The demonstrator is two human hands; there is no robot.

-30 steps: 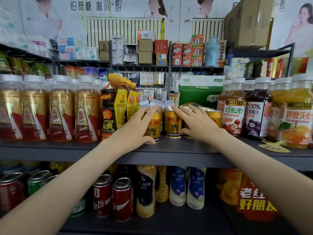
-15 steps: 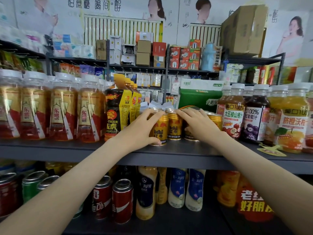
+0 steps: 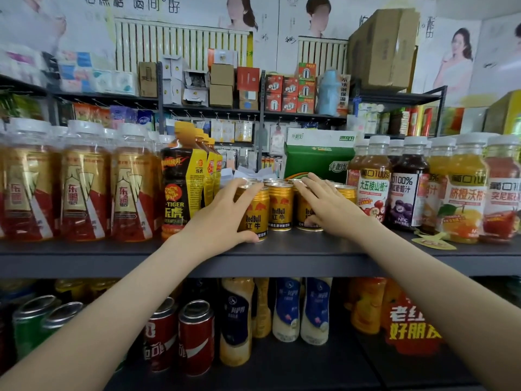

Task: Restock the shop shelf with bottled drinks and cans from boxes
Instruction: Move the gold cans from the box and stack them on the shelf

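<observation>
Several gold Red Bull cans stand in rows on the dark grey shelf [image 3: 282,252], between the Hi-Tiger bottles [image 3: 180,190] and the juice bottles [image 3: 375,182]. My left hand [image 3: 222,218] is wrapped around the front left gold can [image 3: 255,214], fingers over its rim and thumb at its base. My right hand [image 3: 324,204] lies flat on the front right gold can [image 3: 306,214], fingers spread over its top. A middle gold can [image 3: 279,207] stands free between both hands.
Red-and-gold bottles [image 3: 81,182] fill the shelf's left side, orange juice bottles [image 3: 465,190] the right. A green carton [image 3: 318,162] stands behind the cans. The lower shelf holds red cola cans [image 3: 194,337], green cans [image 3: 33,325] and milky bottles [image 3: 287,309].
Both hands have slid the front cans nearer the shelf's front edge. My left hand has closed further round the left can; the view has shifted slightly.
</observation>
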